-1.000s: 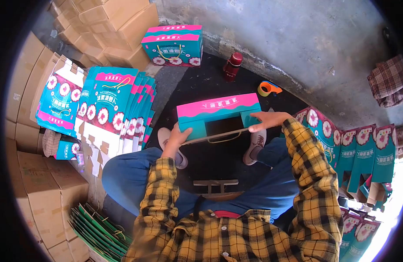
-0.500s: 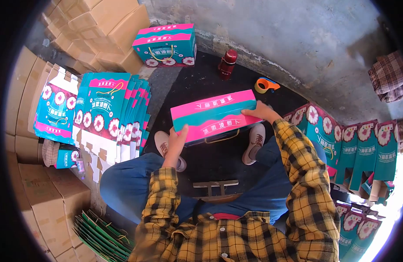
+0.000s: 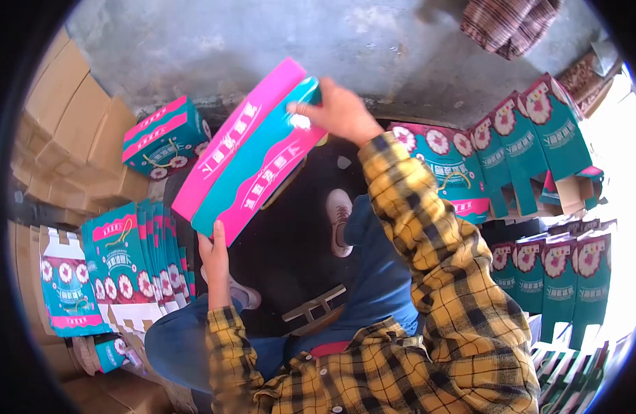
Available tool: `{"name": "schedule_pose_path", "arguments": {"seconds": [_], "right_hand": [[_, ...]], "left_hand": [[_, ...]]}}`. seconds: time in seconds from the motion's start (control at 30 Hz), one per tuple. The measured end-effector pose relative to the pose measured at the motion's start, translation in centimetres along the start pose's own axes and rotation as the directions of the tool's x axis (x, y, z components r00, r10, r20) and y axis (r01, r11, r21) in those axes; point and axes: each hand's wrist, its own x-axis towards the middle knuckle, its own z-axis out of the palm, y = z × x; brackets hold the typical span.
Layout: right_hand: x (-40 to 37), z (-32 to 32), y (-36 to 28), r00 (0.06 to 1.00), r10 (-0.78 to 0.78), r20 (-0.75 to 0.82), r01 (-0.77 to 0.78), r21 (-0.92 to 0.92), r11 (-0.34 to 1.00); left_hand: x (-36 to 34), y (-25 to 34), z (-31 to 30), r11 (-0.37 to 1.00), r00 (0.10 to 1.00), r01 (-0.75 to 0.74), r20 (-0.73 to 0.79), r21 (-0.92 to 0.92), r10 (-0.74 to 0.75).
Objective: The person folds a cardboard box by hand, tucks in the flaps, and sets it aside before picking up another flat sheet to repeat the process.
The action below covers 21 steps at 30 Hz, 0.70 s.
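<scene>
Pink-and-teal box (image 3: 245, 148) held aslant, white lettering (image 3: 230, 141) along its pink bands (image 3: 194, 196)

The box hung tilted above a black mat (image 3: 290, 265), its long side running from lower left to upper right. The left hand (image 3: 216, 265) gripped the near end, thumb on the printed face and fingers bent under the edge, partly hidden. The right hand (image 3: 342, 114) was clamped on the far end, its thumb stretched over the teal strip, apart from the other fingers, which wrapped the corner.

Each pink band carried a line of large white Chinese characters, the two lines facing opposite ways. The character at the lower end of the upper line looked like 人; the rest could not be read with certainty. Smaller marks beside them were too fine to make out.

Similar packaging surrounded the person. A closed box (image 3: 156, 153) with pink lettered bands and a yellow cord stood by brown cartons (image 3: 76, 121). Flattened boxes (image 3: 121, 259) leaned at the left, with a pink title panel, white characters on teal and a row of round, flower-like pictures. At the right, teal cartons (image 3: 514, 148) repeated the round pictures above white characters, also too small to read, with another row (image 3: 556, 279) below. A checked cloth (image 3: 508, 24) hung near the wall (image 3: 263, 34).
</scene>
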Motion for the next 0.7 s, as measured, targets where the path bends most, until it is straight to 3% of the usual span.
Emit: {"name": "schedule_pose_path", "arguments": {"seconds": [0.03,0.1,0.13,0.17,0.2,0.23,0.27,0.3,0.37,0.43,0.47,0.5,0.57,0.6,0.63,0.67,0.7], "right_hand": [[-1.0,-3.0,-0.3,0.995,-0.010,-0.103,0.017,0.060,0.998],[-4.4,-8.0,-0.3,0.929,-0.032,-0.369,0.153,0.302,0.941],[-5.9,-9.8,0.6,0.865,0.008,-0.501,0.187,0.339,0.922],[-7.9,-11.8,1.5,0.777,0.010,-0.630,0.218,0.284,0.934],[-9.7,-13.6,4.2,0.669,-0.191,-0.718,0.337,0.065,0.939],[-11.3,-15.2,8.2,0.675,-0.091,-0.732,0.217,0.080,0.973],[-13.1,-16.6,9.3,0.661,0.226,-0.715,0.253,0.496,0.831],[-13.7,-17.2,11.2,0.545,0.310,-0.779,0.322,0.536,0.781],[-17.1,-18.7,14.0,0.430,0.456,-0.779,0.340,0.608,0.718],[-20.5,-19.3,19.8,0.404,0.514,-0.757,0.355,0.647,0.675],[-22.3,-19.1,22.0,0.385,0.622,-0.682,0.325,0.731,0.600],[-23.9,-18.6,25.5,0.370,0.593,-0.715,0.333,0.698,0.634],[-26.5,-16.3,29.6,0.381,0.683,-0.623,0.319,0.782,0.536],[-28.4,-14.7,34.1,0.351,0.646,-0.678,0.259,0.733,0.629],[-29.7,-13.3,36.1,0.355,0.646,-0.676,0.258,0.735,0.627],[-30.9,-12.2,37.6,0.305,0.670,-0.676,0.161,0.730,0.664],[-31.5,-11.8,37.8,0.250,0.691,-0.679,0.060,0.723,0.688]], "left_hand": [[-0.6,1.7,1.2,0.991,0.992,-0.126,0.027,0.055,0.125],[-2.1,5.2,3.7,0.976,0.979,-0.199,0.052,0.084,0.195],[-2.8,6.8,5.3,0.959,0.956,-0.281,0.079,-0.035,0.283],[-3.5,8.5,6.9,0.923,0.925,-0.350,0.096,-0.157,0.367],[-4.4,10.8,8.7,0.920,0.926,-0.336,0.110,-0.200,0.362],[-5.1,13.2,10.3,0.915,0.926,-0.322,0.120,-0.244,0.358],[-5.6,15.0,11.6,0.904,0.883,-0.413,0.192,-0.114,0.428],[-5.5,16.1,13.0,0.866,0.835,-0.499,0.273,0.012,0.477],[-6.6,18.4,16.9,0.808,0.781,-0.584,0.328,0.080,0.532],[-8.2,19.7,20.6,0.710,0.694,-0.695,0.357,0.109,0.625],[-9.3,19.7,22.2,0.726,0.710,-0.669,0.427,0.160,0.560],[-10.4,19.1,23.9,0.736,0.723,-0.642,0.491,0.215,0.486],[-11.4,16.0,27.4,0.707,0.703,-0.655,0.559,0.267,0.440],[-11.7,14.3,28.6,0.715,0.702,-0.632,0.613,0.300,0.364],[-12.0,13.3,29.5,0.719,0.694,-0.611,0.662,0.331,0.284],[-11.9,13.3,30.1,0.735,0.669,-0.528,0.742,0.425,0.051],[-12.0,13.0,30.7,0.736,0.669,-0.526,0.742,0.426,0.049]]}}
